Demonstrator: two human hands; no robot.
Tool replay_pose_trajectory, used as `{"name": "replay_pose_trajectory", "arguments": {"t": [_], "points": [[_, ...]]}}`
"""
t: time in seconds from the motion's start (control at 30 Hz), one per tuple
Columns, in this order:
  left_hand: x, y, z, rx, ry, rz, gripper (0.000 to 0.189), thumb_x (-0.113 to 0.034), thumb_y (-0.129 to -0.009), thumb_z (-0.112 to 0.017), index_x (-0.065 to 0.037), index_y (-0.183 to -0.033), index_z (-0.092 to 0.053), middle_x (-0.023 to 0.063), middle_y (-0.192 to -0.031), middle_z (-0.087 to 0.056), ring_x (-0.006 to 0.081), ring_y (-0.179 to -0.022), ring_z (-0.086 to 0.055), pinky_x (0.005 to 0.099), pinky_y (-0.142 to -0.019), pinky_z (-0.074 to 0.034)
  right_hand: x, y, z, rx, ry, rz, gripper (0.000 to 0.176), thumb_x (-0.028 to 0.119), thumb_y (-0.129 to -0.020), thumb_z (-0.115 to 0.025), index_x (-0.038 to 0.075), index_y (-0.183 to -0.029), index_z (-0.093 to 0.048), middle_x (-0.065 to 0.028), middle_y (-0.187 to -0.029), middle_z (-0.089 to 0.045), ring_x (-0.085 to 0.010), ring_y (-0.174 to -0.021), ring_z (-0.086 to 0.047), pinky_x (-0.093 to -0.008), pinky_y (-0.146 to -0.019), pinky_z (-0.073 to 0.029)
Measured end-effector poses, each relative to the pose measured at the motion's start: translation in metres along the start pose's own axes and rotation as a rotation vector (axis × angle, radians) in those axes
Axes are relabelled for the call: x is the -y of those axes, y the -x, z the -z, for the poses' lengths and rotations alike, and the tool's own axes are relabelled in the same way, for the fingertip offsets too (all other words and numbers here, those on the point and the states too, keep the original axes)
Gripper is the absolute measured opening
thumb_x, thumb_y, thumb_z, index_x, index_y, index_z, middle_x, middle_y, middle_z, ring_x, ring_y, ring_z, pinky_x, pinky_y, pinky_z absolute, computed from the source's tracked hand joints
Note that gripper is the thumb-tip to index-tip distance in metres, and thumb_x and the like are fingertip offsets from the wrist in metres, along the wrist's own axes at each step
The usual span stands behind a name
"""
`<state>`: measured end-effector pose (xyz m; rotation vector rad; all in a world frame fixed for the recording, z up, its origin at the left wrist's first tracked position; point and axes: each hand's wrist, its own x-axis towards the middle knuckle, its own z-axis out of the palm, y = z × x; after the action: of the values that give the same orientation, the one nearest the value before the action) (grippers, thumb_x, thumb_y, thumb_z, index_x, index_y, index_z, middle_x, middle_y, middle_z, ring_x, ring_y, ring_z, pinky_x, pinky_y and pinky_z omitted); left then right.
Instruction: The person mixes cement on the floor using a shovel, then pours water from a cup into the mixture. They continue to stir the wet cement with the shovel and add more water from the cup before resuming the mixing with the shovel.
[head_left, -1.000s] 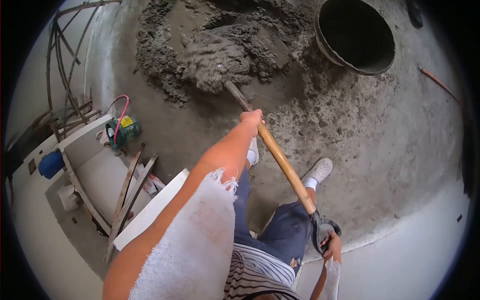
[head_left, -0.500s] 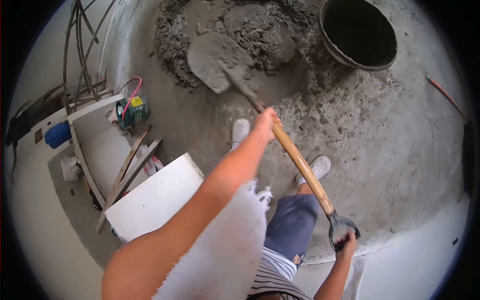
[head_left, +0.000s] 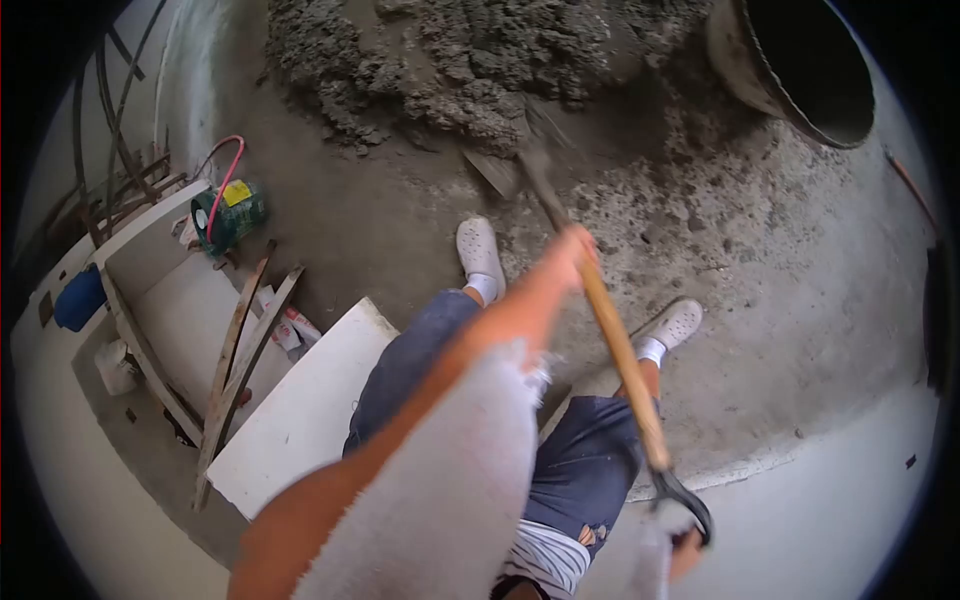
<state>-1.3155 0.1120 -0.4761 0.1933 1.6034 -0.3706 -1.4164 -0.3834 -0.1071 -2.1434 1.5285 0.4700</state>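
A shovel [head_left: 622, 355] with a wooden shaft and a dark D-shaped handle runs diagonally across the head view. My left hand [head_left: 571, 258] is wrapped round the lower shaft, near the dark socket. At the other end, my right hand [head_left: 685, 556] is closed on the D-handle, a little blurred and partly cut off by the sleeve. The blade lies low at the near edge of a heap of wet grey mortar [head_left: 440, 75]. Part of the blade is hidden by mortar, and only its near edge shows.
A mortar-crusted bucket [head_left: 740, 65] stands tilted right of the heap. On the left are a green machine [head_left: 230, 215] with a pink hose, wooden strips [head_left: 240, 370], a white block [head_left: 300, 400] and a blue container [head_left: 80, 298]. My feet in light clogs stand apart on the concrete floor.
The blade has dropped from above the heap's left side to its near edge, moving right and toward me. Both hands keep their hold. The camera view has shifted.
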Motion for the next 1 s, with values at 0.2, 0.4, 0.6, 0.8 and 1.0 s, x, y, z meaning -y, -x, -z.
{"name": "replay_pose_trajectory", "arguments": {"t": [0.2,0.4,0.6,0.8,1.0], "points": [[-0.140,-0.013,0.072,-0.056,-0.069,-0.146,0.017,-0.015,-0.077,-0.056,-0.010,-0.066,-0.044,0.0052,-0.056,-0.045,0.0202,-0.049,-0.047,0.0365,-0.051,-0.045,0.050,0.157,-0.193,0.161,-0.322,0.053,0.008,0.009,-0.083,-0.056,0.002,-0.079,-0.055,-0.0029,-0.057,-0.049,-0.0117,-0.045,-0.045,-0.0248,-0.045,-0.038],[-0.094,0.026,0.072,-0.125,-0.128,-0.213,0.015,-0.015,-0.078,-0.056,-0.009,-0.069,-0.046,0.0045,-0.059,-0.045,0.0189,-0.051,-0.047,0.0373,-0.052,-0.045,0.012,0.100,-0.167,0.197,-0.376,0.020,0.010,0.013,-0.082,-0.055,0.007,-0.075,-0.052,-0.0009,-0.055,-0.042,-0.0109,-0.041,-0.041,-0.0256,-0.038,-0.035],[-0.077,0.088,0.046,-0.447,-0.291,-0.437,0.011,-0.009,-0.073,-0.060,-0.002,-0.079,-0.054,0.0082,-0.067,-0.051,0.0198,-0.055,-0.052,0.0406,-0.057,-0.048,0.029,0.056,-0.132,0.482,-0.101,-0.472,0.015,0.018,-0.084,-0.057,0.008,-0.075,-0.052,-0.0033,-0.054,-0.046,-0.0161,-0.041,-0.044,-0.0311,-0.039,-0.039],[-0.108,0.138,-0.025,-0.732,-0.730,-0.824,0.055,-0.011,-0.063,-0.071,0.009,-0.109,-0.049,0.0210,-0.099,-0.060,0.0300,-0.085,-0.061,0.0411,-0.073,-0.051,0.060,-0.015,-0.156,1.055,0.201,-0.710,0.016,0.018,-0.084,-0.057,0.003,-0.077,-0.058,-0.0083,-0.061,-0.059,-0.0197,-0.047,-0.057,-0.0308,-0.042,-0.044],[-0.061,0.208,-0.105,-0.600,-0.643,-1.037,0.039,-0.013,-0.067,-0.068,0.005,-0.097,-0.051,0.0155,-0.086,-0.058,0.0261,-0.072,-0.061,0.0378,-0.063,-0.052,0.077,-0.081,-0.143,0.973,0.096,-0.544,0.017,0.019,-0.084,-0.060,0.005,-0.077,-0.057,-0.0086,-0.059,-0.057,-0.0203,-0.040,-0.052,-0.0321,-0.038,-0.042]]}}
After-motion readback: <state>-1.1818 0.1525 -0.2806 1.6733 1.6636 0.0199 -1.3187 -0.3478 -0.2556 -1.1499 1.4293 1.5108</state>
